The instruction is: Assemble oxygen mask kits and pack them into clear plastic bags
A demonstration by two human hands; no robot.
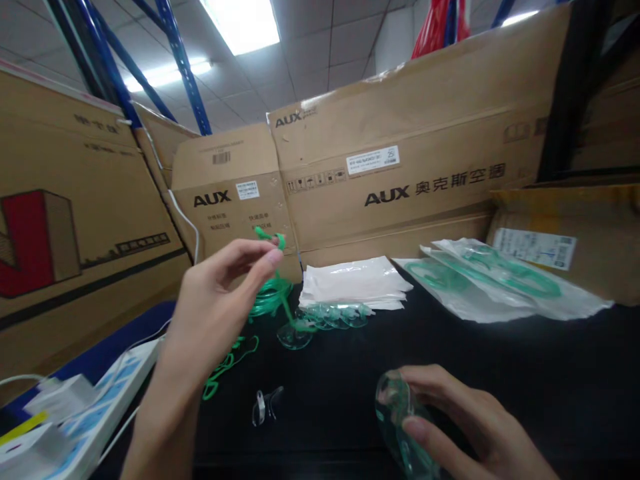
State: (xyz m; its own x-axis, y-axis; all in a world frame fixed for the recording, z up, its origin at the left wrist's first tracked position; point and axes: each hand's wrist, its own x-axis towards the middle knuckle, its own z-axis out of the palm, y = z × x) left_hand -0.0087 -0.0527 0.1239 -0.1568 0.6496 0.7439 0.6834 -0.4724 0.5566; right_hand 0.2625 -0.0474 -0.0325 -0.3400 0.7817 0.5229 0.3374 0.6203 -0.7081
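Note:
My left hand point(220, 293) is raised over the black table point(500, 380), fingers pinched on a green elastic strap point(273, 239). The strap hangs down toward a coil of green tubing point(270, 297). My right hand point(465, 420) rests low at the front right, fingers closed round a clear plastic mask point(397, 417). Several more clear masks point(325, 319) lie in a row near the table's middle. A thin green strap point(230, 363) lies loose under my left forearm, and a small clear clip point(265, 405) sits in front of it.
A stack of white plastic bags point(355, 283) lies behind the masks. Bagged green-tubed sets point(495, 280) are spread at the right. Large AUX cardboard boxes point(390, 173) wall the back and left. A white power strip point(100, 407) sits at the left edge.

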